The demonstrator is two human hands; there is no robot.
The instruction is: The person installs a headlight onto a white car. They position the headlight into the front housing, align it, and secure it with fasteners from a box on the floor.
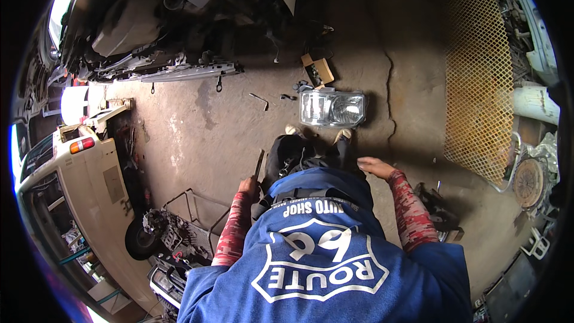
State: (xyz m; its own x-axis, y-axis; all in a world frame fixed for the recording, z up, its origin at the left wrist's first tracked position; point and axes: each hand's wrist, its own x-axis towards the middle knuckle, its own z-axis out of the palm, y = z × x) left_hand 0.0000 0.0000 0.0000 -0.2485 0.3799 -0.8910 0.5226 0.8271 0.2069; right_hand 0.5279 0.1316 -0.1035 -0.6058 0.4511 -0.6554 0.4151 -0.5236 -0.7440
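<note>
My left hand (249, 187) is closed at hip height, left of my body. A slim dark bar-shaped tool (259, 162) sticks up from its grip; its exact kind is not clear. My right hand (375, 167) is held out beside my right thigh with its fingers stretched and nothing visible in them. On the floor just beyond my shoes (343, 136) lies a clear car headlight (332, 108), apart from both hands. A small opened cardboard box (323, 70) with small parts inside stands behind the headlight.
A wrench-like hand tool (259, 101) lies on the concrete floor (197, 137). A partly stripped car (161, 42) fills the far left, and a beige vehicle body (89, 173) stands at left. Yellow expanded-metal mesh (478, 78) and a round clutch-like disc (530, 183) are at right.
</note>
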